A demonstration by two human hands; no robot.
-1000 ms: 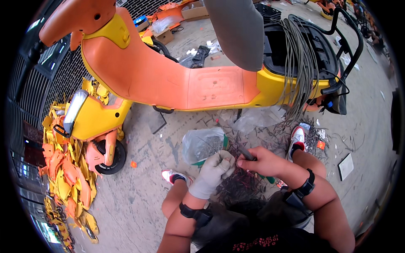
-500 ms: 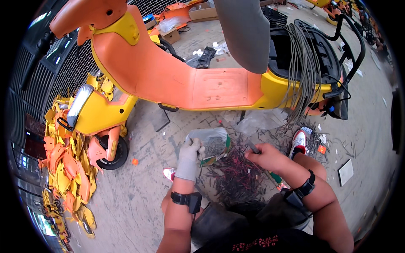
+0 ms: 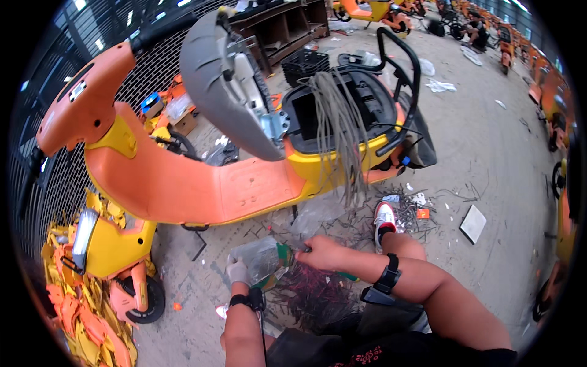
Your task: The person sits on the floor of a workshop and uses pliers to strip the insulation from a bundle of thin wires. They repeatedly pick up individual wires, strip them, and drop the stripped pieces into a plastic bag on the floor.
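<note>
My left hand [image 3: 237, 272], in a pale glove, closes on the near-left edge of a clear plastic bag [image 3: 255, 255] with green edging. My bare right hand [image 3: 322, 254] is closed beside the bag's right side. A short dark piece shows at its fingertips, too small to name. Under my hands lies a pile of black and reddish wire scraps [image 3: 321, 296]. Ahead stands an orange and yellow scooter [image 3: 183, 192] with its grey seat [image 3: 223, 85] tipped up. A bundle of grey cables [image 3: 339, 122] hangs over its open seat compartment.
Orange and yellow body panels [image 3: 85, 306] are heaped at the left. More dark scraps and a pale square plate [image 3: 472, 224] lie on the floor to the right. Black crates [image 3: 304, 66] stand behind the scooter. A person [image 3: 476, 30] is far off, near rows of scooters.
The view has swung right, so the scooter sits further left and lower in it. My right hand has moved left, up to the bag's green edge. My left hand keeps hold of the bag.
</note>
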